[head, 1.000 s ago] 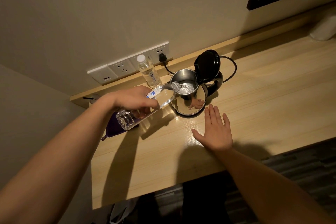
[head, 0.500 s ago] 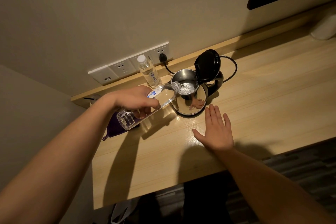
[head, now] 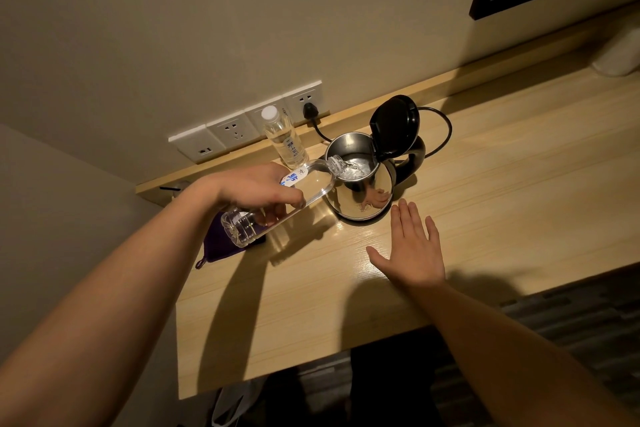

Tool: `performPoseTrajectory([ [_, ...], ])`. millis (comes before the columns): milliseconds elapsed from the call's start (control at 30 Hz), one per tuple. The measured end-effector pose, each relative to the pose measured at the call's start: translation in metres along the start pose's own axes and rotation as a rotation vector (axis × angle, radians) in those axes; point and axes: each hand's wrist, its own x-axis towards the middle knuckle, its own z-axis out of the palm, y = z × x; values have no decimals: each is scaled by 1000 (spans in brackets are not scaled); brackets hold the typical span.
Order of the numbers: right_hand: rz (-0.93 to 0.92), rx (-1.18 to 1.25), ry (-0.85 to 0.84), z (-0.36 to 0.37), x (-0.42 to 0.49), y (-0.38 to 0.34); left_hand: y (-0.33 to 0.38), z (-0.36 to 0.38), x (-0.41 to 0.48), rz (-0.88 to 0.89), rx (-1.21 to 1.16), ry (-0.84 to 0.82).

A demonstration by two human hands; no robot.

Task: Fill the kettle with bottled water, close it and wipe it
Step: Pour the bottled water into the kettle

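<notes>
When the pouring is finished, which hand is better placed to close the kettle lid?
Probably the right hand: it lies open and empty on the desk beside the kettle, below the raised lid. The left hand is busy holding the tilted bottle.

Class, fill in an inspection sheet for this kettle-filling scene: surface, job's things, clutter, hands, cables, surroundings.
Surface: wooden desk, no spill seen.
Job's things: steel kettle with its lid up; tilted bottle pouring into it; capped second bottle upright by the wall; purple cloth under the tilted bottle.
Clutter: white object, far right, unclear.
Hands: left hand grips the tilted bottle; right hand flat on the desk.
Cables: black cord, plugged into the wall sockets.
Surroundings: beige wall.
</notes>
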Motion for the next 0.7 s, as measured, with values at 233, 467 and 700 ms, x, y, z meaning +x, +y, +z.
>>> performPoseTrajectory([
  [233, -4, -5, -6, 0, 0, 0, -2, -1, 2, -14, -21, -5],
  [467, -9, 5, 10, 1, 0, 1, 1, -1, 0, -3, 7, -3],
  [700, -7, -4, -3, 1, 0, 1, 4, -2, 0, -26, -5, -15],
])
